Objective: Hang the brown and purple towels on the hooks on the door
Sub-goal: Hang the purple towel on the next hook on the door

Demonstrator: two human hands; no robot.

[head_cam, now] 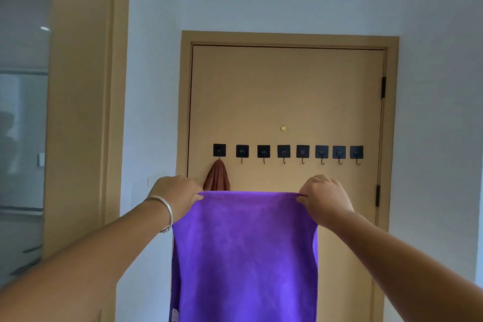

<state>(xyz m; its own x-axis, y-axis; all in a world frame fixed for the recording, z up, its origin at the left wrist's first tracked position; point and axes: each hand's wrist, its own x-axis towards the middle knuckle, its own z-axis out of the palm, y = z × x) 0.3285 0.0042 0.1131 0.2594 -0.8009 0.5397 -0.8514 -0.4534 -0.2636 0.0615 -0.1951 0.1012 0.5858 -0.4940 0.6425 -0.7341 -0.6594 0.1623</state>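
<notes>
The left hand (175, 194) and right hand (325, 197) each pinch a top corner of the purple towel (244, 256), stretched before the door (286, 102); the brown towel (217, 176) hangs, it seems, on the leftmost hook (219, 151).

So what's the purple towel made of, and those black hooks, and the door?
The purple towel looks like soft, fuzzy microfiber cloth: matte, slightly napped, draping in folds between the left hand and right hand. The hooks seem to be thin dark metal wire on black square stick-on pads, probably plastic. The door looks like smooth, matte tan painted or laminated wood; which one is unclear.
</notes>
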